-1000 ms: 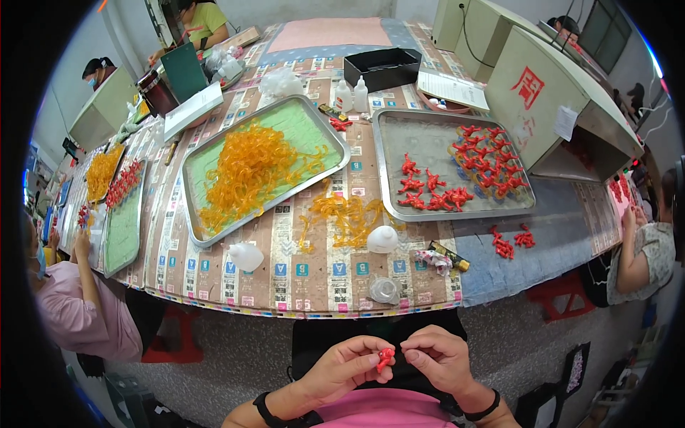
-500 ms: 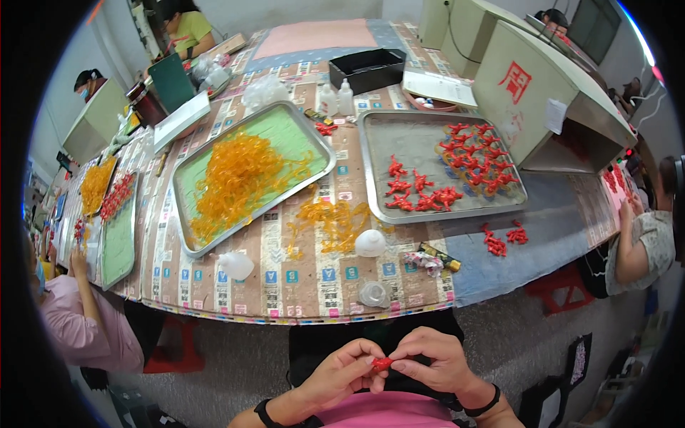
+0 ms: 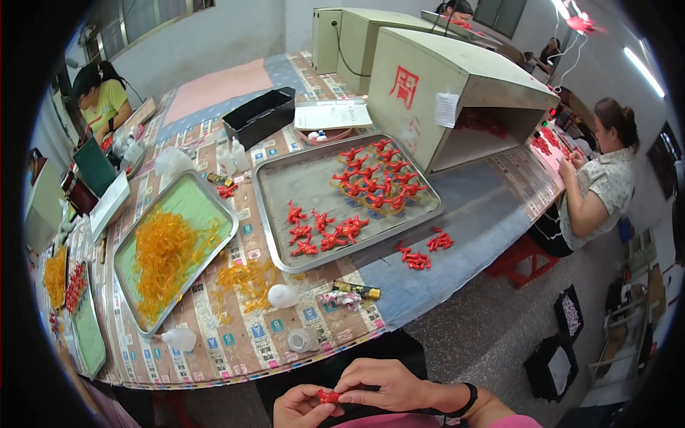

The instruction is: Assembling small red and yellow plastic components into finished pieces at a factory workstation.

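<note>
Close to my body, below the table's front edge, my left hand (image 3: 302, 409) pinches a small glossy red plastic figure piece (image 3: 327, 396) between thumb and fingers. The fingertips of my right hand (image 3: 382, 384) close on its other side. Parts of the piece are hidden by the fingers, so its exact shape is unclear. On the table, a metal tray (image 3: 289, 175) holds several red figures (image 3: 349, 227), some of them joined to yellow and clear parts. Several loose red pieces (image 3: 414, 258) lie on the blue cloth to the right.
A green-lined tray (image 3: 178, 187) bears a heap of orange plastic strips (image 3: 165, 250); more strips (image 3: 246, 279) lie beside it. White squeeze bottles (image 3: 283, 296), a clear round container (image 3: 302, 340) and a glue tube (image 3: 357, 290) stand or lie near the front edge. A beige metal box (image 3: 428, 93) stands behind. A co-worker (image 3: 596, 178) sits at right.
The view has swung to the right, so the table appears shifted left and tilted. Both hands still grip the red piece, now lower in the picture and further left.
</note>
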Action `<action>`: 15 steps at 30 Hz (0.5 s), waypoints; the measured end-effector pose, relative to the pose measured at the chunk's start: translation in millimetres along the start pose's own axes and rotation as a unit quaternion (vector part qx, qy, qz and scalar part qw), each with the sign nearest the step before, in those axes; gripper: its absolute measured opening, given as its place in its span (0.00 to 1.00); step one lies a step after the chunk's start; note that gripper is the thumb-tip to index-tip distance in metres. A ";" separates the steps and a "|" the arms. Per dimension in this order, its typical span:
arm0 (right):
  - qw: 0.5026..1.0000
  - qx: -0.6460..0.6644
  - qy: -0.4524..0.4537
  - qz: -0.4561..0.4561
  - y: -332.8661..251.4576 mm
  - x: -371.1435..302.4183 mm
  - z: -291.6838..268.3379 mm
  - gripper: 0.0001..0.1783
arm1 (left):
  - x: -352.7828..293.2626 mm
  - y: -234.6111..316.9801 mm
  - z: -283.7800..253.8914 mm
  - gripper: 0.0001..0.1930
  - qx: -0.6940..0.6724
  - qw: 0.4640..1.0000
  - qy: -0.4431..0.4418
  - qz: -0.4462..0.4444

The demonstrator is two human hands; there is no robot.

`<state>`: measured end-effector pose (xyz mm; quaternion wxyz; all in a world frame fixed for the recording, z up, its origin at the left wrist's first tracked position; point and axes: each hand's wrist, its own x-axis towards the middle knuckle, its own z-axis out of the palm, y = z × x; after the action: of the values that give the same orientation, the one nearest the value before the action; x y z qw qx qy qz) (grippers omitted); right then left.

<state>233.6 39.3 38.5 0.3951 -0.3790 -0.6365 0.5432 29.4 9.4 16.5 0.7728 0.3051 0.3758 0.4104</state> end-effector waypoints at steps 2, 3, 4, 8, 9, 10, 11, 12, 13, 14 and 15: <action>0.997 -0.073 0.019 -0.007 -4.6 0.4 -17.7 0.09 | 3.3 2.7 3.1 0.10 -0.004 1.000 -0.002 -0.009; 0.976 -0.168 0.101 -0.097 0.4 5.2 -28.7 0.09 | 2.9 3.1 4.0 0.10 -0.010 1.000 0.006 -0.016; 0.964 -0.217 0.144 -0.060 -1.1 6.6 -44.6 0.09 | 2.5 3.4 2.3 0.10 0.008 1.000 0.008 -0.019; 0.855 -0.366 0.368 -0.021 18.7 15.7 -114.4 0.08 | 6.4 4.0 3.9 0.10 -0.012 1.000 0.004 -0.004; 0.854 -0.366 0.368 -0.022 24.1 16.4 -126.7 0.08 | 7.2 3.7 4.3 0.11 -0.010 1.000 0.004 -0.012; 0.841 -0.382 0.382 -0.028 31.1 16.3 -139.2 0.08 | 7.7 3.2 4.9 0.11 -0.007 1.000 0.005 -0.019; 0.828 -0.397 0.394 -0.034 35.6 17.8 -146.0 0.08 | 7.8 1.7 4.8 0.11 -0.007 1.000 0.006 -0.019; 0.829 -0.396 0.394 -0.035 37.2 20.1 -148.5 0.08 | 7.9 0.0 4.7 0.12 -0.022 1.000 0.000 -0.016; 0.823 -0.427 0.373 -0.041 38.1 22.3 -150.0 0.08 | 8.0 -1.0 5.1 0.12 -0.037 0.999 -0.006 -0.014; 0.816 -0.456 0.351 -0.047 39.2 24.9 -150.5 0.08 | 8.2 -1.2 5.3 0.12 -0.036 0.999 -0.006 -0.013; 0.817 -0.456 0.351 -0.048 40.1 28.2 -149.9 0.08 | 8.5 -1.3 5.9 0.13 -0.037 0.999 -0.009 -0.013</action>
<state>361.6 128.7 16.0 0.3995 -0.6495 -0.6469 0.0017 38.1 15.2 15.9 0.7921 0.2749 0.3577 0.4112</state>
